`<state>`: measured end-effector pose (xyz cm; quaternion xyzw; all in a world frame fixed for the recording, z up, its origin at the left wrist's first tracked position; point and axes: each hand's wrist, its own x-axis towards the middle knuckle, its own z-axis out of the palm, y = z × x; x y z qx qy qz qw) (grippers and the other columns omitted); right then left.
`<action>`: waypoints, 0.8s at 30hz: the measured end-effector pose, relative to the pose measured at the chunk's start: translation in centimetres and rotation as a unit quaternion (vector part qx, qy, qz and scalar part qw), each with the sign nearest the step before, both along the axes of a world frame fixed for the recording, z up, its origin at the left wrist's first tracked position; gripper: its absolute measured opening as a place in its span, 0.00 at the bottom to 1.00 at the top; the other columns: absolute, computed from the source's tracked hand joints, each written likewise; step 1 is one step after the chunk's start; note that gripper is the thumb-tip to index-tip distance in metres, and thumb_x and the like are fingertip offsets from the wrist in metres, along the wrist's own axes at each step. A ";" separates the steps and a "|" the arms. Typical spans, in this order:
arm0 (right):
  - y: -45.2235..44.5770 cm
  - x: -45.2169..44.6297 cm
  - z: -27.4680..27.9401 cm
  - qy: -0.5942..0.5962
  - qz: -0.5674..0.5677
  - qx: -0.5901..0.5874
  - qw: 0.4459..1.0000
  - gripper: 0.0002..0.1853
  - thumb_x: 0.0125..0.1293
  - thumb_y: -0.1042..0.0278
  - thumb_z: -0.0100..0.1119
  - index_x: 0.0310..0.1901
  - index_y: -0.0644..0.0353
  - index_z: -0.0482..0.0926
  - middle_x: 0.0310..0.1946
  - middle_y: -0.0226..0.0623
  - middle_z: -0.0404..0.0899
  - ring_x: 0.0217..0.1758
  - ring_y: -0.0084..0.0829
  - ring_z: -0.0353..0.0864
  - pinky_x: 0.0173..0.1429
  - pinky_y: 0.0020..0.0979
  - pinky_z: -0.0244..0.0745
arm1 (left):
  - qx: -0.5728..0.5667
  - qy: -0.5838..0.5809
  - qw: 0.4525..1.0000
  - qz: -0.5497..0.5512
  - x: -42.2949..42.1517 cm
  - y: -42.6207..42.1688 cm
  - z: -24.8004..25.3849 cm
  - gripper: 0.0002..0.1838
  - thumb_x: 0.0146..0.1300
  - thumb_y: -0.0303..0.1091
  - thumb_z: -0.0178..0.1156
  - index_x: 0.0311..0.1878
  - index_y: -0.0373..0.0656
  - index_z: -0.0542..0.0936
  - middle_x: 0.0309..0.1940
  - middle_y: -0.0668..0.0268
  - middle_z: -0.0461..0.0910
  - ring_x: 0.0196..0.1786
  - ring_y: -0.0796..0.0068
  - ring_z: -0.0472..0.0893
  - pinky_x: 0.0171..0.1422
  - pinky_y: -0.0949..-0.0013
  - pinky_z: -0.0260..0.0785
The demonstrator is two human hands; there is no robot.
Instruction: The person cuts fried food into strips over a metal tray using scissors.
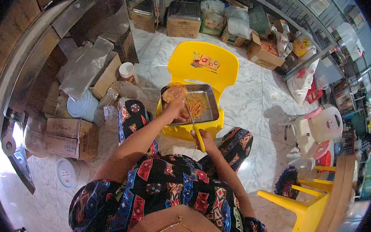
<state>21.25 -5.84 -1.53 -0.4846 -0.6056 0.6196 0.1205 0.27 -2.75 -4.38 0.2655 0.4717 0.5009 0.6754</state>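
Note:
A metal tray [214, 105] rests on the seat of a yellow chair [228, 62]. Orange-brown thin strips [197, 105] lie in its middle and right side. Over the tray's left part, my left hand [177, 109] is closed on a brownish-orange piece of food [175, 92]. My right hand [204, 140] is wrapped round the yellow handle of scissors [201, 140], just in front of the tray's near edge. The scissors' metal blades point up and left over the tray, close to my left hand's fingers.
Cardboard boxes [183, 27] line the far wall. To the left are a white-lidded jar [127, 71], a blue tub [81, 108], a box [71, 138] and a white bucket [68, 173]. A white-and-pink chair [322, 126] and yellow stool [296, 204] stand at right.

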 end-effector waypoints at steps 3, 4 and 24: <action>0.0 0.1 -0.2 -0.014 0.004 0.002 1.000 0.26 0.56 0.42 0.51 0.25 0.64 0.70 0.11 0.30 0.65 0.11 0.23 0.66 0.15 0.26 0.63 | 0.002 0.002 1.000 0.010 0.0 -0.2 0.3 0.10 0.62 0.34 0.43 0.44 0.43 0.67 0.36 0.62 0.74 0.30 0.68 0.79 0.25 0.65 0.76; 0.0 0.1 -1.0 -0.005 0.009 0.007 1.000 0.26 0.56 0.41 0.51 0.26 0.64 0.70 0.12 0.31 0.65 0.11 0.23 0.67 0.16 0.26 0.63 | -0.002 -0.003 1.000 0.000 0.0 -0.3 0.5 0.10 0.62 0.34 0.43 0.44 0.43 0.68 0.36 0.62 0.74 0.29 0.68 0.79 0.25 0.65 0.76; 0.1 -0.1 0.1 0.045 -0.012 -0.018 0.999 0.25 0.56 0.44 0.52 0.35 0.64 0.71 0.12 0.27 0.64 0.11 0.21 0.65 0.15 0.22 0.61 | -0.003 -0.039 0.998 -0.039 -0.8 0.0 1.5 0.11 0.62 0.33 0.43 0.46 0.40 0.65 0.33 0.58 0.75 0.29 0.64 0.79 0.26 0.62 0.76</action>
